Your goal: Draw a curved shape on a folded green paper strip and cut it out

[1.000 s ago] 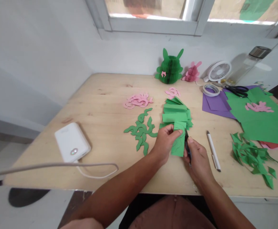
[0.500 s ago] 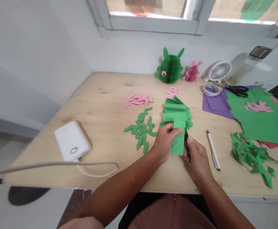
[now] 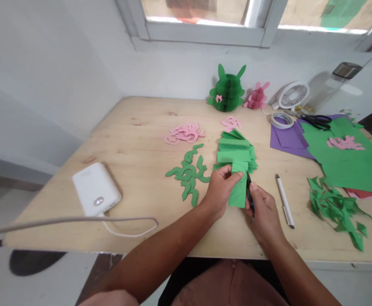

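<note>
My left hand point(image 3: 220, 187) pinches a green paper strip point(image 3: 237, 193) that has a curvy outline drawn on it. In my right hand point(image 3: 264, 208) is a dark cutting tool point(image 3: 250, 195), probably scissors, mostly hidden by the fingers, lying along the strip's right edge. Just beyond the hands sits a stack of folded green paper strips point(image 3: 234, 155). Wavy green paper cutouts point(image 3: 189, 175) lie left of my left hand, with pink cutouts point(image 3: 186, 133) behind them. A white pen point(image 3: 284, 202) rests to the right of my right hand.
Green scraps point(image 3: 334, 208) and green sheets point(image 3: 354, 170) cover the right side, with black-handled scissors point(image 3: 316, 121) on top. At the back stand a green paper figure point(image 3: 227, 93), a pink one point(image 3: 256, 98), a small fan point(image 3: 294, 94) and a bottle point(image 3: 332, 87). A white power bank point(image 3: 96, 189) with cable lies left.
The view has shifted very slightly. Both hands, the strip and the cutting tool stay in nearly the same place.
</note>
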A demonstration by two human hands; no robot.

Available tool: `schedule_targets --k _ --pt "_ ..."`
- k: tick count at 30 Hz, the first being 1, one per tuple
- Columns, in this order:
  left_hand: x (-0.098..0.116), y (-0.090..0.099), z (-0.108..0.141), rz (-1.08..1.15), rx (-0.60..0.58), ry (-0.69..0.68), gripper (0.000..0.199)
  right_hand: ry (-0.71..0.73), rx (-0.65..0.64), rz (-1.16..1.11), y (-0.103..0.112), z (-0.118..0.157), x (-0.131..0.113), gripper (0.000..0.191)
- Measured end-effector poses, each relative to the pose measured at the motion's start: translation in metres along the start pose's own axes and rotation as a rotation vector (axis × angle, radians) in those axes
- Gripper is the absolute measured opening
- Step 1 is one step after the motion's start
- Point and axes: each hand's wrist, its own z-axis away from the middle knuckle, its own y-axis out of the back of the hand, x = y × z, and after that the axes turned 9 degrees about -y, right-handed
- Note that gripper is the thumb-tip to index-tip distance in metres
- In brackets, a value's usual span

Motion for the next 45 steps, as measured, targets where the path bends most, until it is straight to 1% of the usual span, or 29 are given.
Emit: schedule_targets --k 5,16,25,29,40,45 --pt "-0.0004 0.0002 0.0001 -0.002 0.003 -0.001 0.019 -0.014 -0.014 -0.006 0.0002 0.0002 -0.0008 0.050" --pt "-0.0016 0.0007 -0.0008 -0.006 0.003 -0.002 0.019 -0.021 0.001 -0.022 -0.0001 -0.0002 0.0004 0.049" --pt "-0.0014 0.0015 0.0002 -0.005 -0.005 0.031 0.024 0.001 0.009 0.017 0.0007 -0.0021 0.0017 0.048" --pt "-0.0021 0.0018 -0.0005 0.000 0.005 0.030 0.022 -0.004 0.019 0.007 0.0004 -0.0020 0.0025 0.048" --pt "-0.0022 0.0014 -0.0007 0.005 0.009 0.042 0.024 -0.007 -0.004 -0.017 0.0006 -0.0010 0.0021 0.047" --pt "-0.0007 0.0006 0.0002 -0.001 0.011 0.039 0.023 0.007 0.016 0.006 0.0009 -0.0020 0.0029 0.047"
